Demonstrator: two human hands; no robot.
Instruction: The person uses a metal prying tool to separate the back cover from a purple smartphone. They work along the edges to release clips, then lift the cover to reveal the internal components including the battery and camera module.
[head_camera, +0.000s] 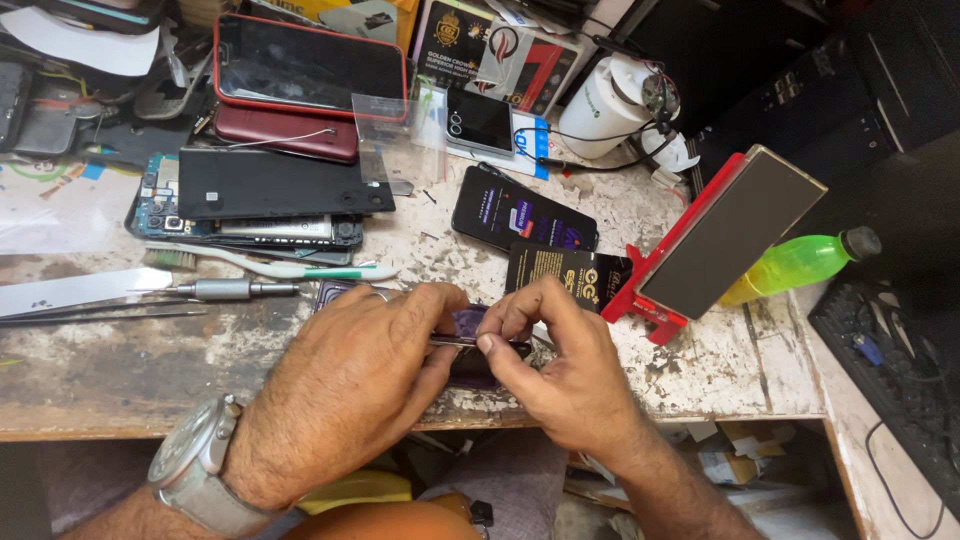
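My left hand (345, 385), with a silver wristwatch (195, 462) on the wrist, and my right hand (560, 365) meet at the front edge of the worn workbench (120, 365). Both grip a small purple phone (470, 330) between them. The fingertips pinch along its dark edge. Most of the phone is hidden under my fingers.
A stack of phones and a bare circuit board (160, 205) lies at the back left. A toothbrush (280, 268), screwdriver (225, 290) and tweezers (90, 318) lie left of my hands. A phone on a red stand (725, 235), a green bottle (800, 262) and a keyboard (895, 360) are at right.
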